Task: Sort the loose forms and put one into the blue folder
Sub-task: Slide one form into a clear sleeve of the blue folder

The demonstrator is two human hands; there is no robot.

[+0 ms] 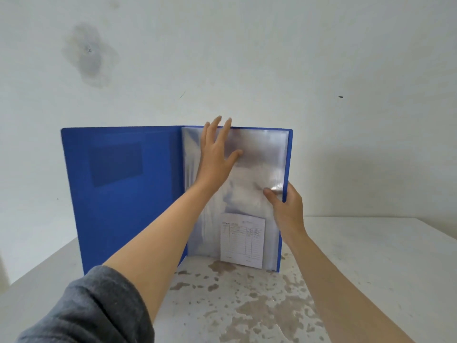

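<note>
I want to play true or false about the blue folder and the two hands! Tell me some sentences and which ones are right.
1. The blue folder stands open and upright on the table. True.
2. The left hand is holding a pen. False: it holds nothing and lies flat, fingers straight, against the clear sleeves near the top.
3. The right hand grips the right edge of the clear sleeves. True.
4. The form is up at the top of the folder. False: it sits low on the right half, close to the bottom edge.
</note>
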